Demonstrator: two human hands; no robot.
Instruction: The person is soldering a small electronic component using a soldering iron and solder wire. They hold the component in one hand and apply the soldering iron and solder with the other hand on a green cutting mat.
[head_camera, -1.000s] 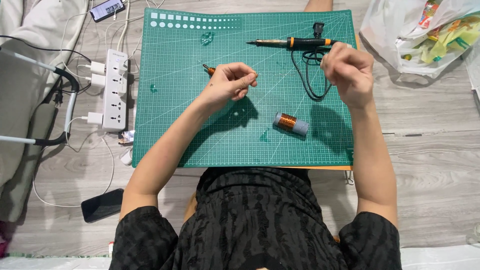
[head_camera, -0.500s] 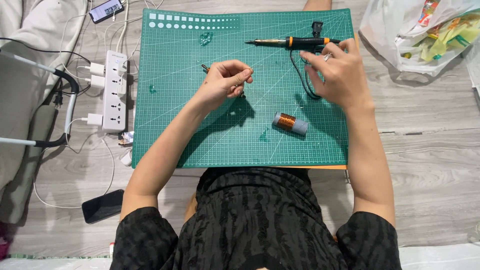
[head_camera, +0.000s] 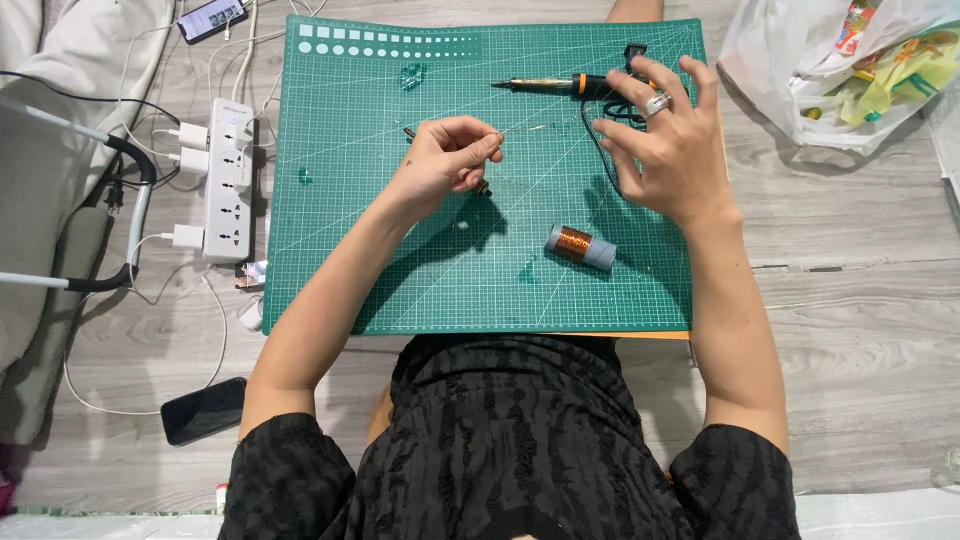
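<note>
A green cutting mat (head_camera: 380, 260) lies on the wooden floor. My left hand (head_camera: 445, 160) hovers over its middle, fingers pinched on a small dark part with a thin wire sticking out to the right. My right hand (head_camera: 665, 140) has its fingers spread and reaches over the handle of a soldering iron (head_camera: 545, 85) lying at the mat's far edge, tip pointing left. Whether the fingers touch the handle I cannot tell. A spool of copper wire (head_camera: 580, 247) lies on the mat below my right hand.
A white power strip (head_camera: 228, 180) with plugged chargers lies left of the mat. A dark phone (head_camera: 203, 410) rests near my left elbow, another phone (head_camera: 212, 18) at the top. A plastic bag (head_camera: 850, 75) with colourful contents sits at the right. Small clear bits (head_camera: 412, 75) lie on the mat.
My right hand has moved up and opened its fingers over the soldering iron's handle. My left hand stays pinched on the small part, nearly in place.
</note>
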